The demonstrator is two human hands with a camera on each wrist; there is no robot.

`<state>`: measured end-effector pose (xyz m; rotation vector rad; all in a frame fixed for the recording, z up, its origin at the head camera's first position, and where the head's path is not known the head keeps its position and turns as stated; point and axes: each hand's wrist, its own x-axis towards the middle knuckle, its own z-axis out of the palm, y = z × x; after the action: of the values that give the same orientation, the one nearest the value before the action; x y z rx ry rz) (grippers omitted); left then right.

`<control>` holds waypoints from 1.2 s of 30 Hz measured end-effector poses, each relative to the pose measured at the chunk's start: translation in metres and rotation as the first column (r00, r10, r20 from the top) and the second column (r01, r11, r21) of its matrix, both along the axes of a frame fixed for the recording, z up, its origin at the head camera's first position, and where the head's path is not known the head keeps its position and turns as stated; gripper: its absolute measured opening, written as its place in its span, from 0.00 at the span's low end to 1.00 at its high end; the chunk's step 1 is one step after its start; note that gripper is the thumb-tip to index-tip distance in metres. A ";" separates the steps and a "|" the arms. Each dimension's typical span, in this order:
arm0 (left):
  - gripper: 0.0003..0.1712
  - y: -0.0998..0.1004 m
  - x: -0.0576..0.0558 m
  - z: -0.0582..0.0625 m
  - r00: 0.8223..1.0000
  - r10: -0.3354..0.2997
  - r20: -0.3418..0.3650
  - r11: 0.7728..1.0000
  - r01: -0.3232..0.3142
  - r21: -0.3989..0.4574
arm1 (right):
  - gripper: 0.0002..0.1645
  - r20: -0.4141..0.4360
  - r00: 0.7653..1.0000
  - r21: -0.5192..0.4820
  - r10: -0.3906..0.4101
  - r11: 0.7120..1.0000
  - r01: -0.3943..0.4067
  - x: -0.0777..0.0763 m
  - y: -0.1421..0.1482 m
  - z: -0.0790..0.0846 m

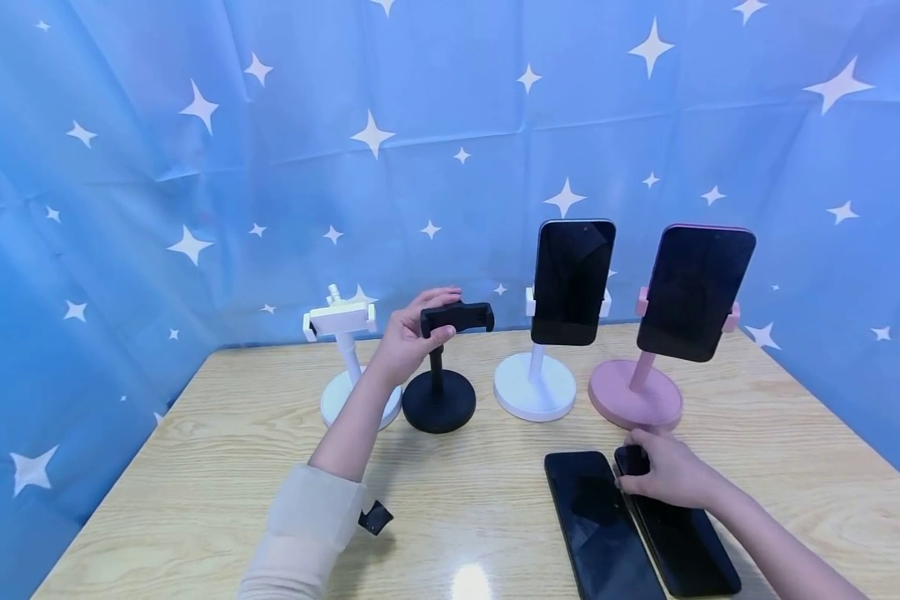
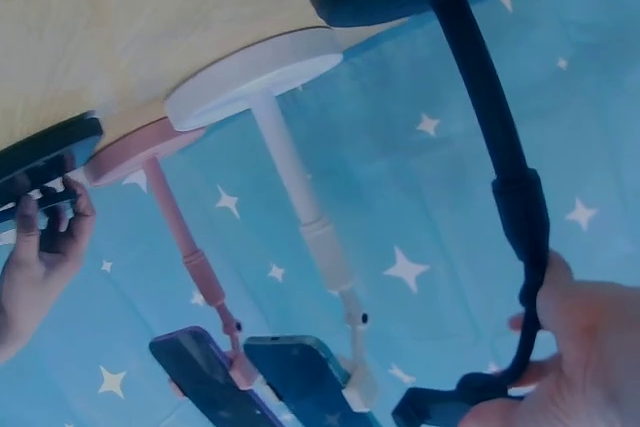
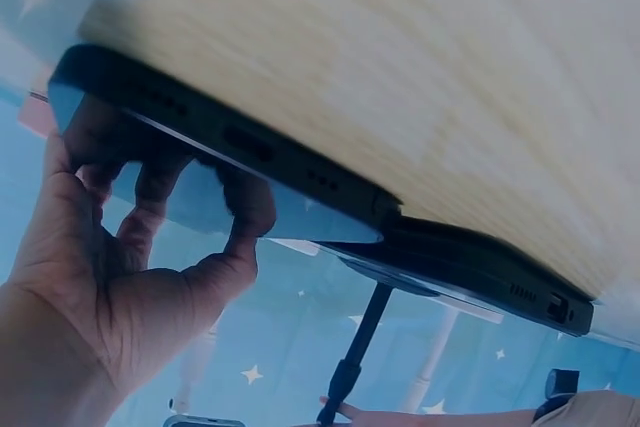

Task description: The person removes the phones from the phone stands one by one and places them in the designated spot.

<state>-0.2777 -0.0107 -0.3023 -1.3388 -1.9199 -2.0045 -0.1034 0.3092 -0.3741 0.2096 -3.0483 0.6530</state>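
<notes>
My left hand (image 1: 408,333) grips the black clamp (image 1: 467,317) at the top of a black phone stand (image 1: 438,404), thumb in front and fingers behind. In the left wrist view that stand's dark stem (image 2: 485,97) runs up to its round base. My right hand (image 1: 671,473) holds the upper end of a black smartphone (image 1: 693,542) on the table, thumb at its left edge and fingers over its far end. A second black smartphone (image 1: 596,512) lies close along its left side. In the right wrist view the held phone's port edge (image 3: 215,132) faces the camera.
Left of the black stand is a white stand (image 1: 341,321) with its clamp bare. To the right, another white stand (image 1: 535,387) and a pink stand (image 1: 633,392) each carry an upright phone. A small black piece (image 1: 376,517) shows beside my left sleeve. Behind hangs a starry blue curtain (image 1: 450,83).
</notes>
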 end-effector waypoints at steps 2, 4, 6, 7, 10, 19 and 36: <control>0.33 0.002 0.002 -0.002 1.000 -0.005 0.027 1.000 0.004 0.022 | 0.29 0.012 1.000 0.018 0.001 1.000 -0.001 -0.001 0.002 0.000; 0.32 0.004 0.004 -0.003 0.999 -0.006 0.049 0.999 0.004 0.043 | 0.29 0.017 1.000 0.041 0.001 0.999 -0.002 -0.001 0.003 0.000; 0.29 0.006 0.006 -0.003 0.998 -0.003 0.064 0.998 -0.001 0.055 | 0.28 0.017 1.000 0.058 0.001 0.998 -0.002 -0.002 0.004 -0.001; 0.26 0.006 0.006 -0.003 0.997 -0.001 0.073 0.998 -0.004 0.059 | 0.28 0.015 1.000 0.066 0.002 0.998 -0.003 -0.002 0.004 -0.001; 0.22 0.007 0.007 -0.004 0.996 0.003 0.092 0.998 -0.009 0.063 | 0.26 0.018 1.000 0.079 0.008 0.997 -0.010 -0.003 0.004 -0.002; 0.17 0.006 0.004 -0.008 0.993 -0.037 0.113 0.995 0.027 0.094 | 0.26 0.047 0.999 0.066 0.001 0.998 -0.004 -0.002 0.002 -0.004; 0.17 0.001 0.004 -0.007 0.990 -0.031 0.135 0.995 0.017 0.101 | 0.18 0.096 0.995 0.053 -0.039 0.998 0.034 -0.004 -0.003 -0.003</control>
<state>-0.2736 -0.0093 -0.3093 -1.2378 -1.8359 -2.2251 -0.1071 0.3059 -0.3769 0.1268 -3.1564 0.6006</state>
